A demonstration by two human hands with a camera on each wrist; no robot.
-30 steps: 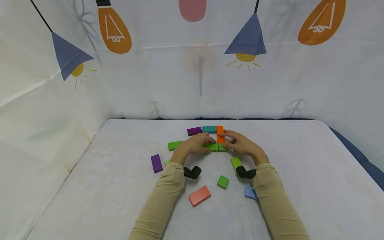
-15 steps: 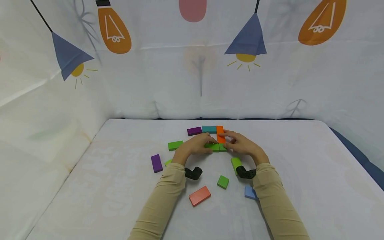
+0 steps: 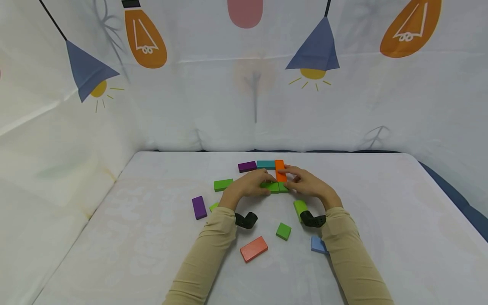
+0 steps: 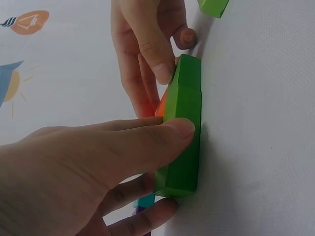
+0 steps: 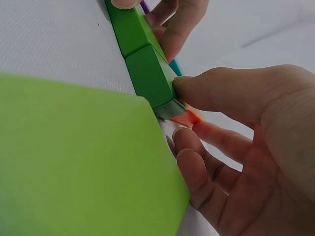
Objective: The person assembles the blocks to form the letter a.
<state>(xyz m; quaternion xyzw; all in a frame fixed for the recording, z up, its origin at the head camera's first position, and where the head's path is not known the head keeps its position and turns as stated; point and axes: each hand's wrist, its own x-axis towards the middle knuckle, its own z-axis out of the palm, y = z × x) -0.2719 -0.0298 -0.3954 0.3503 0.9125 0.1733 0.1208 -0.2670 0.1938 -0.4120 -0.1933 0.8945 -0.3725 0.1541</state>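
Observation:
My left hand [image 3: 248,184] holds a long green block [image 4: 178,167], its thumb lying over the near face and other fingers behind and at the end. That block lies end to end with a short green block [image 5: 150,76] on the white table. On the short block's right end rests the thumb of my right hand [image 3: 306,183]; its index finger touches the orange block [image 3: 280,170] standing behind, and the other fingers are loosely curled. A teal block [image 3: 265,164] adjoins the orange one's far end, with a dark purple block [image 3: 247,166] to its left.
Around the hands lie a green block [image 3: 223,185], a purple block [image 3: 199,207], a lime block [image 3: 300,206], a green cube [image 3: 283,231], a salmon block [image 3: 253,249] and a blue block [image 3: 318,245]. Another lime block [image 3: 213,206] is mostly behind the left sleeve. A printed curtain [image 3: 213,106] hangs behind.
The long green block and the short one have shifted slightly to the right, my left hand moving with them. My right hand has stayed about where it was.

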